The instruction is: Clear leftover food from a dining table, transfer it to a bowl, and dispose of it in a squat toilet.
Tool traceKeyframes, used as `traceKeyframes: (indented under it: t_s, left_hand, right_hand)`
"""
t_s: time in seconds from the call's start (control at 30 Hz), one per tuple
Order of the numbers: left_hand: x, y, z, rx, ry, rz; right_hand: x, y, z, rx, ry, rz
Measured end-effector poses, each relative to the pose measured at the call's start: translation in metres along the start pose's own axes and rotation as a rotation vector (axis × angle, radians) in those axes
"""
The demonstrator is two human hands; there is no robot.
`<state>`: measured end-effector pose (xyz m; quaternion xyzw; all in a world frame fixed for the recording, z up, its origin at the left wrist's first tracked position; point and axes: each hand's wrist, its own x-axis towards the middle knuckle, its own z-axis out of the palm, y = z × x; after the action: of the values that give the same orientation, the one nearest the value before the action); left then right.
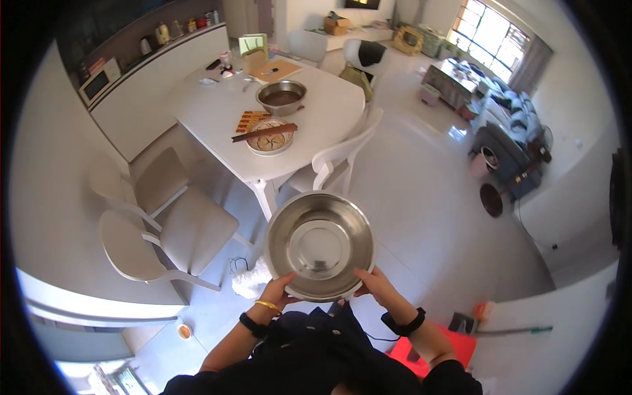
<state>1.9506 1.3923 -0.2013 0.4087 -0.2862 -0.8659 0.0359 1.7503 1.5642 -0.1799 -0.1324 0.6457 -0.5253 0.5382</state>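
Note:
A wide stainless steel basin [320, 245] is held out in front of my body, its inside facing up with nothing to be seen in it. My left hand [279, 292] grips the rim at the near left, thumb over the edge. On the near right, my right hand [376, 287] grips the same rim in a like way. The fingers under the basin are hidden. Beyond it, on the white table [329, 125], stand a second metal basin [282, 97] with brown contents and a patterned round dish [270, 139] with a reddish-brown strip [264, 132] lying across it.
White chairs [197, 227] stand left of the table, another [345, 155] at its right corner. A small white furry animal [250, 280] is on the floor by my left hand. A red object [434, 352] lies at lower right. A grey sofa [503, 155] stands far right.

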Motion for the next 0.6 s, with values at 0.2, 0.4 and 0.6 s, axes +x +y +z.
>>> traceKeyframes:
  t_s: [0.2,0.4,0.6]
  left_hand:
    - [0.021,-0.015,-0.008,-0.321,0.221,0.264]
    - [0.034,-0.008,-0.016,-0.617,0.342,0.385]
    - [0.069,0.015,-0.029,-0.687,0.505,0.474]
  right_hand:
    - [0.112,-0.078,-0.052,-0.43,-0.181,-0.116]
    - [0.214,-0.185,-0.024,-0.708,-0.266,-0.574]
    - [0.294,-0.261,0.042,-1.213,-0.39,-0.755]
